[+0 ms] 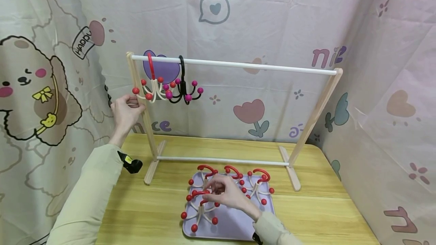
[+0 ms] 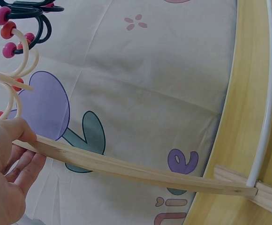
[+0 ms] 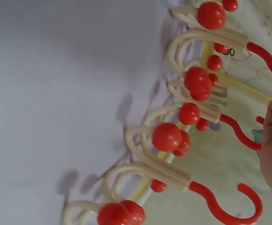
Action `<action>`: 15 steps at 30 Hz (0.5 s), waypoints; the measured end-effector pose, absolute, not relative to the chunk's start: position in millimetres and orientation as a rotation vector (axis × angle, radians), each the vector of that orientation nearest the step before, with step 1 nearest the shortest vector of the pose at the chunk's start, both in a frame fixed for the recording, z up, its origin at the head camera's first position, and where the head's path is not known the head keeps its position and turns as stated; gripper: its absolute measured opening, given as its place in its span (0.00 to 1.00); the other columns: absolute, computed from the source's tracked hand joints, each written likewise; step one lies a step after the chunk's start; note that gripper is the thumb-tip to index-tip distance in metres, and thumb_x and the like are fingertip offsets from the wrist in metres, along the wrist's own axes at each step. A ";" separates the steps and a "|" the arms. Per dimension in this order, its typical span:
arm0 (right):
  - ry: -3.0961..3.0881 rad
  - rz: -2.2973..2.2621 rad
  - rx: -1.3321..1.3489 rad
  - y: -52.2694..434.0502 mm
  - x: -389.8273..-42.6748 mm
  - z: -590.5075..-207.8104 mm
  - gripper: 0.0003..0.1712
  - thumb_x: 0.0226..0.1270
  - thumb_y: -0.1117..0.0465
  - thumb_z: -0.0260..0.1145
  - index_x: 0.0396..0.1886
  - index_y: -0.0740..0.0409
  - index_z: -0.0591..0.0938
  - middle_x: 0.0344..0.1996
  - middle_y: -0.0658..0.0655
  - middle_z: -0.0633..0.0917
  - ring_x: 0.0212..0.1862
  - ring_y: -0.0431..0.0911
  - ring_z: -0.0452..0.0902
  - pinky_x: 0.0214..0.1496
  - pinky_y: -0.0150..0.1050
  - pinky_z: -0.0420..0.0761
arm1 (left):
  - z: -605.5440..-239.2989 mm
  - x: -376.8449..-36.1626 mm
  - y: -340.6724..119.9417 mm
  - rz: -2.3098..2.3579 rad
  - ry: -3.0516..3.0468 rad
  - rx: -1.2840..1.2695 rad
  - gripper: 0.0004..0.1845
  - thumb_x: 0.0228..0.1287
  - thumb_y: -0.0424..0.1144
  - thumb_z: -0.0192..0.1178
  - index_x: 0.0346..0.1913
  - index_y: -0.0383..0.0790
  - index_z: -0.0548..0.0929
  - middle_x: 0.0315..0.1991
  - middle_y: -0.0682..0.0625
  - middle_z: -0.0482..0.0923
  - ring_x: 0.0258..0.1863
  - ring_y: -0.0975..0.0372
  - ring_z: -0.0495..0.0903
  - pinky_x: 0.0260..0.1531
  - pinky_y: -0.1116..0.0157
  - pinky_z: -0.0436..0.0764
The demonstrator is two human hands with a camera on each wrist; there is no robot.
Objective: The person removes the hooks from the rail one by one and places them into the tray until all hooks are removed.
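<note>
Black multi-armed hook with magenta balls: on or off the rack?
On. The black hook hangs from the white upper rod, its curved top looped over it.

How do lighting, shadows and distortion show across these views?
Head view: back curtain fairly evenly lit; left wrist: white bar and wooden post appear bowed, likely lens distortion; right wrist: soft shadows on the lavender tray, small highlights on red balls.

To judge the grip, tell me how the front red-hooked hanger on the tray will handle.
The front red-hooked hanger should stay stiff, since its cream arms hold their curves. It is probably light, being mostly slender rods. Standing on those arms with its hook raised above, it may rock or tip if pushed.
</note>
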State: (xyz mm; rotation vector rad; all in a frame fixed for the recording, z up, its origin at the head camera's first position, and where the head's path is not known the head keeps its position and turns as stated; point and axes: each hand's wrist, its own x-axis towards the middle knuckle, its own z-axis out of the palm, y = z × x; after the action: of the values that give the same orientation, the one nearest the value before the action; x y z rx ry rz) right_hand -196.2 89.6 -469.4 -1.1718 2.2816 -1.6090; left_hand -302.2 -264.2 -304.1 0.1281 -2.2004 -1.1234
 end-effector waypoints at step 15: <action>2.430 -1.568 -1.234 92.8 -207.6 -438.5 0.11 0.63 0.59 0.72 0.44 0.58 0.86 0.27 0.59 0.82 0.27 0.31 0.71 0.30 0.26 0.75 | -303.9 -301.1 -263.7 -1.139 -2.206 0.128 0.16 0.59 0.32 0.64 0.50 0.27 0.84 0.46 0.29 0.85 0.24 0.88 0.66 0.73 0.51 0.56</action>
State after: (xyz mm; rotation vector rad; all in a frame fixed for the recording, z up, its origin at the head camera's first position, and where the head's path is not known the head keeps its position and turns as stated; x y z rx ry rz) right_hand -207.6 92.8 -438.5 -1.2340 2.4303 -1.5680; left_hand -301.1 -263.7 -303.9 0.1278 -2.2060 -1.1385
